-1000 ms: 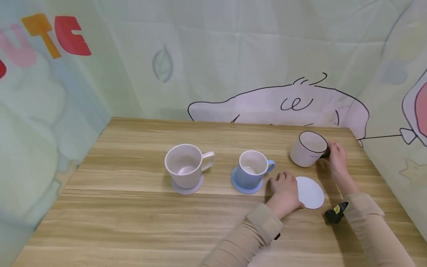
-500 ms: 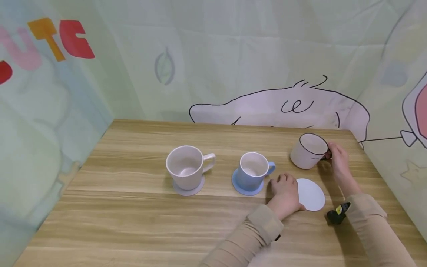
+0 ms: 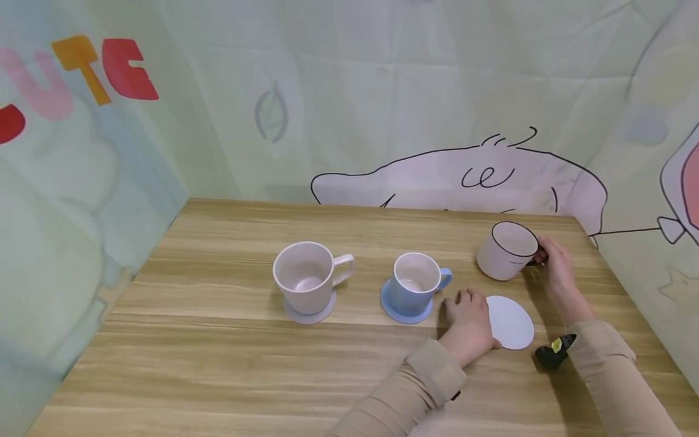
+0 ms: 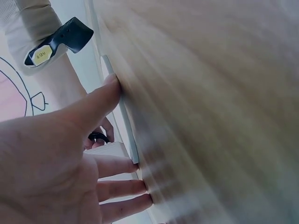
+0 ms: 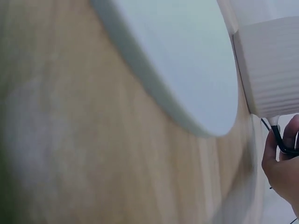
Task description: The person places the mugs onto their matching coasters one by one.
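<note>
A white mug (image 3: 505, 253) with a dark rim and black handle appears to stand on the table at the back right. My right hand (image 3: 558, 267) grips its handle (image 5: 281, 140). In front of this mug lies a round white coaster (image 3: 511, 323), flat on the wood. My left hand (image 3: 469, 321) holds the coaster by its left edge; the left wrist view shows the thumb (image 4: 100, 100) and a finger (image 4: 119, 165) at its rim. Left of that hand, a blue mug (image 3: 413, 286) stands on a blue coaster (image 3: 394, 311).
Further left, a large white mug (image 3: 303, 278) stands on a pale coaster (image 3: 310, 315). A black wrist camera (image 3: 554, 353) sits at the right sleeve. The wooden table (image 3: 218, 364) ends at a printed cloth backdrop (image 3: 349, 91).
The whole scene sits slightly lower in the head view. Both hands, the mugs and the coasters keep their places on the table.
</note>
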Available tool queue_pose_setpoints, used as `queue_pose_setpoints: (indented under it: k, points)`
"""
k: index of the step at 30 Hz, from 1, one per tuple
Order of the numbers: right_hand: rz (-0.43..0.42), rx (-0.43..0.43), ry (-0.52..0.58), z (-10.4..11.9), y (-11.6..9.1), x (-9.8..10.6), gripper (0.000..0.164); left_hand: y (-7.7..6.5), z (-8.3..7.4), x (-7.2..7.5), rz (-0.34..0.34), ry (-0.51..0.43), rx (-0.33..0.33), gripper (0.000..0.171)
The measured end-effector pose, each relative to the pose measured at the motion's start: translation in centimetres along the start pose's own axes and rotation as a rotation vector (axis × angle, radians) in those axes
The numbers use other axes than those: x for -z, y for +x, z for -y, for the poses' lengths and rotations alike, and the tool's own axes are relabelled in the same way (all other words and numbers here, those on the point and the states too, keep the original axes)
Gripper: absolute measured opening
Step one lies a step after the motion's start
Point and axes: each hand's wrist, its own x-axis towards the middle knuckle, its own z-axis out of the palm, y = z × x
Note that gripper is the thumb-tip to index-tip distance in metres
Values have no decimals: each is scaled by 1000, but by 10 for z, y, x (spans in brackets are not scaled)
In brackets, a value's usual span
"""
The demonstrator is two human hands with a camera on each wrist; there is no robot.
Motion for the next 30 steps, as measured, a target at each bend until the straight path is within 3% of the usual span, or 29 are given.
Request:
queue_pose_setpoints:
  k: [4, 8, 24, 30]
  points:
    - [14, -2, 114, 9, -10, -14, 37, 0, -1, 0, 16, 12, 7, 92]
    - [20, -56, 173, 15, -15, -21, 42, 0, -1, 2, 22, 20, 10, 92]
    - [64, -114, 303, 16, -16, -20, 40, -2, -2, 2, 36, 28, 11, 91]
    - [65, -160, 409, 16, -16, -23, 41, -1, -1, 1, 39, 19, 18, 92]
